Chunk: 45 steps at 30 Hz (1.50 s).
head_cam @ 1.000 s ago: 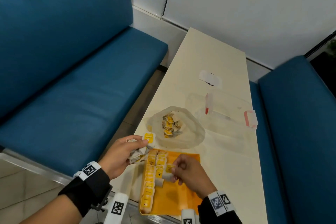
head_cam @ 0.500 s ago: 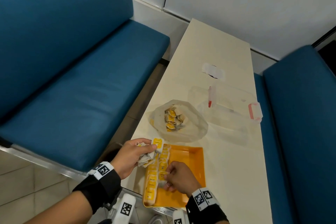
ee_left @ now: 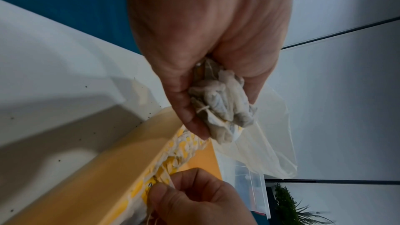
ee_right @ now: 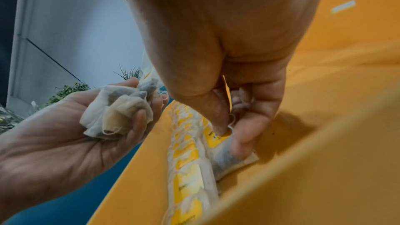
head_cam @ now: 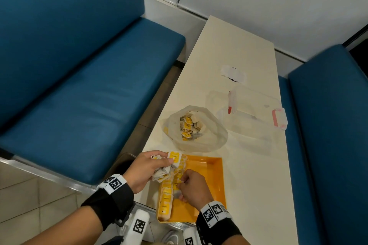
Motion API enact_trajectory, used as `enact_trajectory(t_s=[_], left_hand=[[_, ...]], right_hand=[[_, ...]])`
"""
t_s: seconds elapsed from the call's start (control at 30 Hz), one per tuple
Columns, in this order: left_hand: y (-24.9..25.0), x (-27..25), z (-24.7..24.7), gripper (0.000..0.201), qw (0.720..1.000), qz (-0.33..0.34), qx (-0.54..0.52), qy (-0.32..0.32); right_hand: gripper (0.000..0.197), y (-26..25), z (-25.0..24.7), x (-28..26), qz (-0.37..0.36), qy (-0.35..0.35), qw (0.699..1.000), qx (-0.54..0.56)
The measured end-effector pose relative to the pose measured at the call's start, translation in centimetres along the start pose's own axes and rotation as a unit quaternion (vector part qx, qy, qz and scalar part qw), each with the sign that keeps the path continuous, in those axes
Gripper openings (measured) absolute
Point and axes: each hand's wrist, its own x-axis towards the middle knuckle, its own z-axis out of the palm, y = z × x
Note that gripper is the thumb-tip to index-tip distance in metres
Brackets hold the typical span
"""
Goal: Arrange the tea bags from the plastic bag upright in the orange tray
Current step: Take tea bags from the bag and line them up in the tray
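Note:
The orange tray [head_cam: 211, 177] lies at the table's near end, with a row of yellow-tagged tea bags [head_cam: 166, 198] along its left wall. My left hand [head_cam: 148, 167] hovers at the tray's far-left corner and grips a bunch of tea bags [ee_left: 223, 107], one yellow tag [head_cam: 174, 156] sticking out. My right hand [head_cam: 191, 185] is down in the tray; thumb and fingers pinch a single tea bag [ee_right: 225, 153] beside the row [ee_right: 186, 165]. The clear plastic bag [head_cam: 207, 141] just beyond the tray holds several more tea bags [head_cam: 189, 127].
A clear lidded container [head_cam: 256, 113] with pink clips stands right of the plastic bag. A white paper scrap [head_cam: 233, 72] lies farther up the cream table [head_cam: 239, 49]. Blue benches [head_cam: 79, 77] flank the table on both sides.
My right hand has sunk lower into the tray with its tea bag, next to the row. The left hand keeps its bunch at the tray corner. The head view has shifted.

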Motion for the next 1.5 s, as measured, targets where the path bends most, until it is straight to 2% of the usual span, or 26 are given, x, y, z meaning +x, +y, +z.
enact_trajectory(t_s=[0.17,0.33,0.43,0.47,0.53,0.63,0.73,0.87,1.07,1.17,1.4,1.5], left_hand=[[-0.1,0.2,0.0,0.017,1.0,0.002,0.002,0.0],[-0.1,0.2,-0.1,0.017,1.0,0.006,0.003,-0.001],[0.0,0.2,-0.2,0.021,1.0,0.012,0.011,-0.007],[0.1,0.2,-0.2,0.021,1.0,0.016,0.013,-0.012],[0.1,0.2,-0.1,0.022,0.999,0.028,0.021,-0.024],[0.2,0.2,0.3,0.026,0.997,0.04,0.038,-0.046],[0.5,0.1,0.9,0.023,0.995,0.052,0.054,-0.064],[0.8,0.1,0.9,0.024,0.994,0.055,0.059,-0.069],[0.8,0.2,-0.7,0.019,0.997,0.054,0.045,-0.039],[0.8,0.2,-1.4,0.021,0.997,0.046,0.043,-0.034],[0.0,0.2,-1.1,0.016,0.997,0.051,0.052,-0.022],[-0.5,0.2,-0.9,0.013,0.996,0.057,0.069,-0.014]], right_hand=[[0.007,0.1,0.2,0.2,-0.011,0.033,0.999,-0.008],[0.006,-0.1,0.1,-0.1,-0.014,0.028,0.999,-0.017],[0.005,-0.7,-1.6,-0.4,-0.046,0.08,0.995,-0.046],[0.004,-1.2,-2.5,-0.7,-0.065,0.098,0.993,-0.026],[0.004,-2.7,-4.1,-1.7,-0.096,0.099,0.987,0.086],[0.011,-4.6,-5.4,-2.9,-0.11,0.037,0.966,0.232],[0.009,-5.1,-5.5,-2.9,-0.126,0.024,0.968,0.215],[0.006,-5.0,-5.6,-2.9,-0.144,0.044,0.967,0.204],[0.007,-4.3,-7.3,-2.7,-0.165,0.06,0.965,0.195],[0.007,-3.3,-7.4,-2.4,-0.154,0.054,0.973,0.165],[0.013,0.4,-4.3,-2.5,-0.053,-0.06,0.991,0.109],[0.012,1.3,-3.6,-2.5,-0.026,-0.078,0.992,0.091]])
